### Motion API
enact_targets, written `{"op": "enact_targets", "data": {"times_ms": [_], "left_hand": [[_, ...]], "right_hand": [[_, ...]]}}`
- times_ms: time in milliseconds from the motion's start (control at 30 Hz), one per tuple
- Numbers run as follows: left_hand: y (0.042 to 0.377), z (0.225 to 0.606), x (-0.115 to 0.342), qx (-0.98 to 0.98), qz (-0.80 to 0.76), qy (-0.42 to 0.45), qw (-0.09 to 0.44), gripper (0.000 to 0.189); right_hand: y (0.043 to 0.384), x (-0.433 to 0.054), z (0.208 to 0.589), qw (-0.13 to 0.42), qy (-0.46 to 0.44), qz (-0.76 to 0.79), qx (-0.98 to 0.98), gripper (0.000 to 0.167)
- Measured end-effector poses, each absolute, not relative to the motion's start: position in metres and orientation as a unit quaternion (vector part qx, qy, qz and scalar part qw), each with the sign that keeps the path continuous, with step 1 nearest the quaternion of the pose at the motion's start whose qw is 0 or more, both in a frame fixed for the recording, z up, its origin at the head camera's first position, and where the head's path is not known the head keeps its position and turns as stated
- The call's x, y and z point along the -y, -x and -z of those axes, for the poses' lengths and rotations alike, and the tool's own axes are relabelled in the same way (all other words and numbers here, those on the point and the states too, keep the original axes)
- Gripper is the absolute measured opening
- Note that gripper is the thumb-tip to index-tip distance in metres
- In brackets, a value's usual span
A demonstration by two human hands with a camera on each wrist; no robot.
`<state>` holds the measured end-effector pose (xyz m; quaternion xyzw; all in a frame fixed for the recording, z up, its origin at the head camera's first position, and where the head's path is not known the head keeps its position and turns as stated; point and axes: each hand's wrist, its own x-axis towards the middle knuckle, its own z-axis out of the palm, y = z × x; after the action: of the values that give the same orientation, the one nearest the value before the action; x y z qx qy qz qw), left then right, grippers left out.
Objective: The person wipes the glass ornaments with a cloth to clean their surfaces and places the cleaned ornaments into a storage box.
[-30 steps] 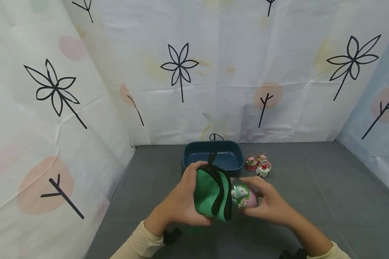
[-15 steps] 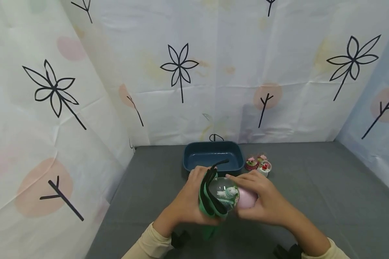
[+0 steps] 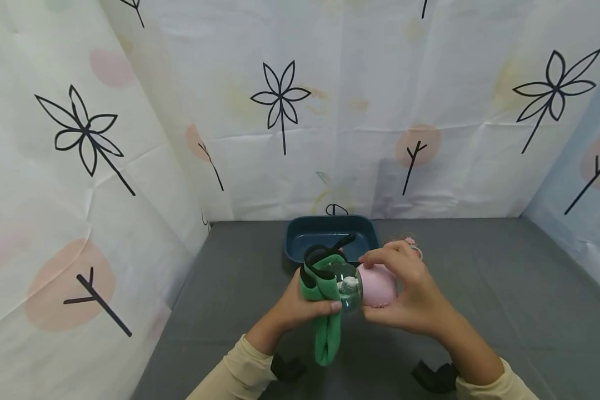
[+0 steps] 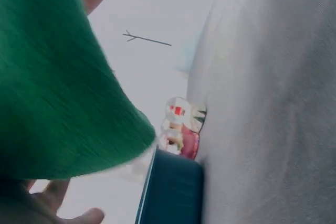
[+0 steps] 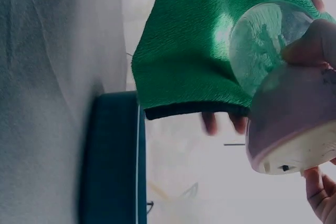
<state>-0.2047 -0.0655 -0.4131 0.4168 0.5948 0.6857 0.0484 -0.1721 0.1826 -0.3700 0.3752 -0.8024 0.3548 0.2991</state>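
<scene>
In the head view my left hand (image 3: 292, 305) holds a folded green cloth (image 3: 327, 336) with black trim and a loop. The cloth lies against the clear dome of a snow globe (image 3: 378, 286), which holds a small white figure. My right hand (image 3: 417, 291) grips the globe's pink base, so the globe lies on its side with its dome to the left. From the right wrist view, the cloth (image 5: 184, 56) spreads behind the dome, and the base's pale underside shows. Green cloth (image 4: 63, 93) fills much of the left wrist view and hides most of that hand.
A dark blue rectangular tray (image 3: 305, 238) stands behind the hands on the grey table (image 3: 490, 289). Several small snow globes (image 4: 181, 129) sit beside it, mostly hidden by the right hand in the head view. Patterned white sheeting (image 3: 360, 111) walls the back and sides.
My left hand has brought the cloth onto the globe's dome, and part of the cloth now hangs down. The globe has turned so its pink base faces me more. My right hand has risen slightly.
</scene>
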Motion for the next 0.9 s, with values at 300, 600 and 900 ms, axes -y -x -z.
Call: {"op": "enact_targets", "data": {"times_ms": [300, 600, 900], "left_hand": [[0.204, 0.421, 0.065, -0.616, -0.702, -0.351, 0.056, 0.063], [0.196, 0.416, 0.063, -0.613, -0.744, -0.256, 0.074, 0.047], [0.196, 0.398, 0.061, -0.595, -0.763, -0.249, 0.033, 0.043]], "right_hand": [[0.18, -0.177, 0.369, 0.339, -0.407, -0.302, 0.793, 0.064], [0.188, -0.174, 0.37, 0.322, -0.41, -0.274, 0.808, 0.071], [0.191, -0.174, 0.365, 0.32, -0.423, -0.307, 0.79, 0.061]]}}
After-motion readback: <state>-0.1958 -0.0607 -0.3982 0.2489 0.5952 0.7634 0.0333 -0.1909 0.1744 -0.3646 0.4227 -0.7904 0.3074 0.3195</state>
